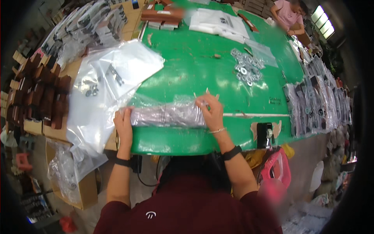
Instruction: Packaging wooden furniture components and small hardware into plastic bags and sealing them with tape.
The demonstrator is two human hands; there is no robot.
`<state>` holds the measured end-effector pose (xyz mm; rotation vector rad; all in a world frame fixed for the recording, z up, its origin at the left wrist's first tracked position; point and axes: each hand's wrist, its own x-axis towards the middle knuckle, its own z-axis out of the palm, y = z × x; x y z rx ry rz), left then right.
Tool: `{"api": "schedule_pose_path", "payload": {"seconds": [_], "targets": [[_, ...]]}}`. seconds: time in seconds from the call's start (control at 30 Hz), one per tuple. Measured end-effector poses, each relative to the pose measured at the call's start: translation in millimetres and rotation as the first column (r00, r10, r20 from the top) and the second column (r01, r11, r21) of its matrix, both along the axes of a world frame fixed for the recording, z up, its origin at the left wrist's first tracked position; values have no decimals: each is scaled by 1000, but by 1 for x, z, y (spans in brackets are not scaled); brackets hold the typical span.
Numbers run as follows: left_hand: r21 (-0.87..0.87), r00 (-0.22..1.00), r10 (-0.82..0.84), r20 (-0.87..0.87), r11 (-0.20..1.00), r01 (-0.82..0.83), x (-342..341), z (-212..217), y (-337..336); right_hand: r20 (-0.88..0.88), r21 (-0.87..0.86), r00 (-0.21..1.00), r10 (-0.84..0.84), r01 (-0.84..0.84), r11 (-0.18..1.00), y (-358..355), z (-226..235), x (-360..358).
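A long bundle wrapped in clear plastic (167,116) lies crosswise along the near side of the green table (187,74). What is inside shows only as a pinkish-grey shape beneath the shiny film. At its left end my left hand (124,126) is closed, thumb and fingers gripping the plastic. My right hand (211,113) bends over the other end, its fingertips pinching the film there while some fingers stick up. Left of the bundle, a stack of large clear plastic bags (113,78) with dark printing spreads over the table's edge.
Small metal rings or rollers in clear packets (247,68) form a pile beyond my right hand. Wrapped packages (317,103) stand in a row at right. A black tape dispenser (264,135) sits near the front edge. Brown wooden pieces (39,89) are stacked left. A person (290,17) works far right.
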<state>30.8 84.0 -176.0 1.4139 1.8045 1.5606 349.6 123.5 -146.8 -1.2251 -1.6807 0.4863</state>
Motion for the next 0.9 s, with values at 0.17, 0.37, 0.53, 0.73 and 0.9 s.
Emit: {"api": "schedule_pose_path", "payload": {"seconds": [0.17, 0.37, 0.53, 0.73, 0.9], "targets": [[-145, 1000, 29, 1, 989, -29, -7, -19, -13, -130, -103, 989, -65, 52, 993, 0, -20, -6], [-178, 1000, -14, -10, 984, 12, -2, -6, -18, -179, -299, 977, -116, 59, 953, 3, -25, -1], [-168, 997, 38, 70, 986, -26, -9, -20, -15, -180, -372, 975, -127, 52, 927, 12, -27, -8], [-52, 936, -71, -344, 997, 57, -17, -44, -14, -324, -262, 942, -85, -4, 965, 18, -42, -4], [-8, 923, 156, -352, 986, -169, 8, 27, -11, -300, -280, 954, -33, -55, 958, 21, -32, -4]]}}
